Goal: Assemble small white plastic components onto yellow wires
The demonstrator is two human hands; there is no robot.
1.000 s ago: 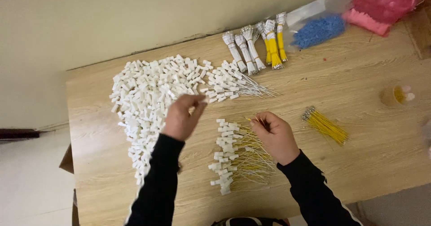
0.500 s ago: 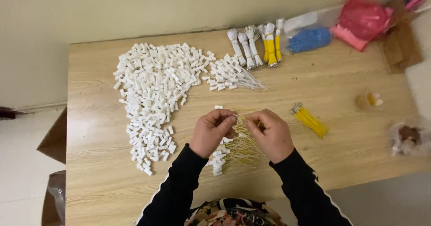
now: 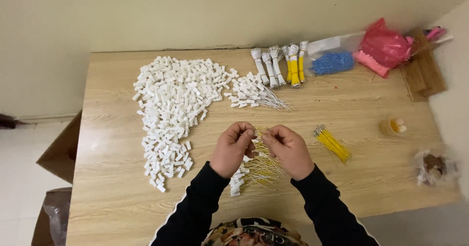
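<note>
Wire and white cap (image 3: 255,134) meet between the two hands, right over the middle of the tabletop (image 3: 112,143). The left hand (image 3: 233,148) has its grip pinched together on what looks like a small white plastic piece. The right hand (image 3: 289,150) has its grip pinched together too, on something thin, most likely one yellow wire; it is too small to be sure. The step in hand seems to be pushing a wire end into a cap. That calls for lining the thin tip up with the little hole and pressing gently and straight.

Just under the grip lies a pile of finished wires (image 3: 256,170), thin and yellow, each with a white block on one end. Just to the right of the grip sits a tight bundle of bare yellow wires (image 3: 332,144) with shiny tips. Left of the grip spreads a big heap of white caps (image 3: 171,109), small, hard and boxy. Beyond the grip lies another bunch of capped wires (image 3: 254,95). Farther off are tied wire bundles (image 3: 281,66) in white and yellow, a bag of blue bits (image 3: 332,63), and a soft pink bag (image 3: 386,45). The tabletop is smooth, pale wood.
</note>
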